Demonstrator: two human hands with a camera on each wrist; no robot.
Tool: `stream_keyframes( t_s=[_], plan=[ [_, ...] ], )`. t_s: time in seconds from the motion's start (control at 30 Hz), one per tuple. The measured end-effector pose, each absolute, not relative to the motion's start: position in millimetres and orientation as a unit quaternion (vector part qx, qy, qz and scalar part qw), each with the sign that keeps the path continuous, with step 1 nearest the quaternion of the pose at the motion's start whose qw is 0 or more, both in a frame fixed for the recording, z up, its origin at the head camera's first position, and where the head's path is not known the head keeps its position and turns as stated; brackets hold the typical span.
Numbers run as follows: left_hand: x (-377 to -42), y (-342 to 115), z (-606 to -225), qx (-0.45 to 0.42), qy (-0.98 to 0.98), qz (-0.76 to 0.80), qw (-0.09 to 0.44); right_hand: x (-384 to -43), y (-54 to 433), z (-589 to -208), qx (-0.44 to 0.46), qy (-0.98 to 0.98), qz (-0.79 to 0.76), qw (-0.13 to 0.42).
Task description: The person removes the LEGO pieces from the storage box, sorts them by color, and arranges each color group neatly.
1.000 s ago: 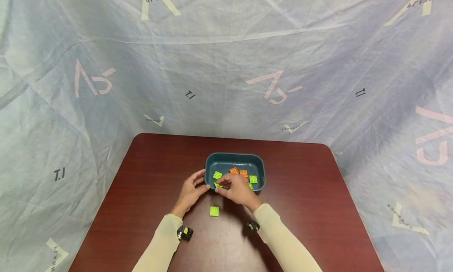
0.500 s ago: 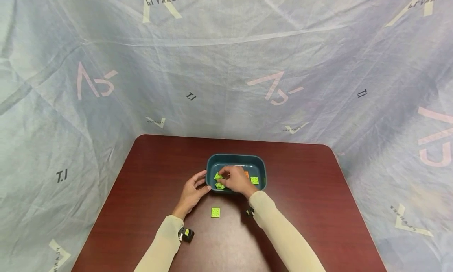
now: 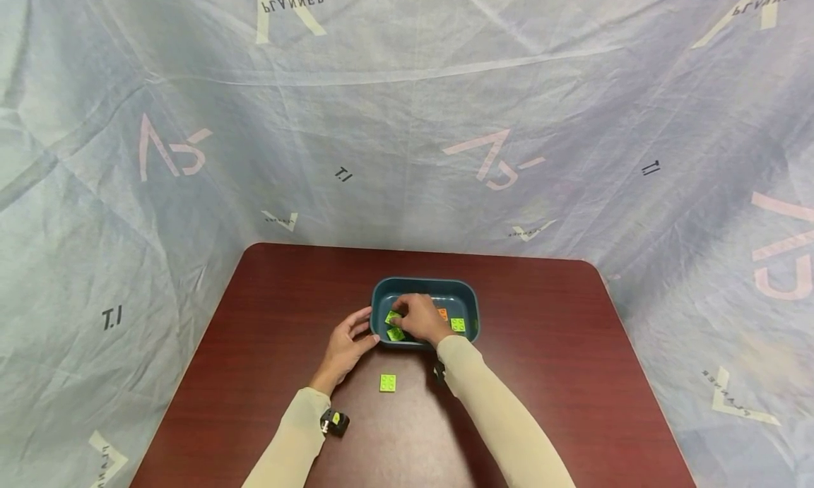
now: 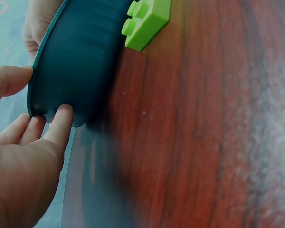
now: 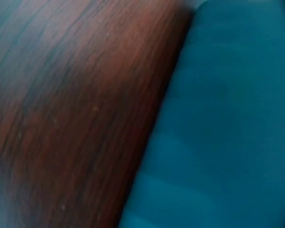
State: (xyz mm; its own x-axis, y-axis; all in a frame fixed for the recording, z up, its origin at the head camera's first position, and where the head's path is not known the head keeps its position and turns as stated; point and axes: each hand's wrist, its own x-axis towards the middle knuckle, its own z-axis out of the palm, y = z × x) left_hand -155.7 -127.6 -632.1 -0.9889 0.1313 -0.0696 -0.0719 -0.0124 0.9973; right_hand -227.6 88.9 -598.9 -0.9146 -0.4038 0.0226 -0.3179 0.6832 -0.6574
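A dark teal plastic tub (image 3: pixel 467 290) stands on the table. My left hand (image 3: pixel 343 347) rests against its left end; in the left wrist view the thumb (image 4: pixel 9 78) touches the rim and the fingers (image 4: pixel 61 123) lie along the outer wall. My right hand (image 3: pixel 422 318) is inside the tub, its thumb and index finger curled at a lime-green toy brick (image 3: pixel 391 318). Another green brick (image 3: pixel 396 334) lies just below it. An orange brick (image 3: pixel 443 313) and a green brick (image 3: pixel 458 325) sit right of the hand. The right hand hides part of the tub floor.
One green toy brick (image 3: pixel 388 383) lies on the dark red wooden table (image 3: pixel 540 332) in front of the tub, between the forearms. Grey printed cloth (image 3: pixel 407 156) hangs behind the table and on both sides. The right wrist view shows just the tub's wall (image 5: pixel 218 123) and the tabletop.
My right hand has let go of a green brick near the tub's front left, then shifted a little farther back to the other green brick. The left hand has stayed at the tub's end.
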Motion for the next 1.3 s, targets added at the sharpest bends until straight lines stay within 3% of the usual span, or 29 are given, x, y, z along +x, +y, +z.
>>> stream_keyframes(
  t_s=[0.53,1.3],
  plan=[
    [-155.8,-133.2,-626.3,0.024,0.706,0.705,0.069,-233.3,72.0,-606.7,-0.218,0.926,-0.304,0.056],
    [-155.3,-130.6,-630.7,0.026,0.702,0.708,0.073,-233.4,72.7,-606.9,-0.19,0.934,-0.285,0.099]
  ],
)
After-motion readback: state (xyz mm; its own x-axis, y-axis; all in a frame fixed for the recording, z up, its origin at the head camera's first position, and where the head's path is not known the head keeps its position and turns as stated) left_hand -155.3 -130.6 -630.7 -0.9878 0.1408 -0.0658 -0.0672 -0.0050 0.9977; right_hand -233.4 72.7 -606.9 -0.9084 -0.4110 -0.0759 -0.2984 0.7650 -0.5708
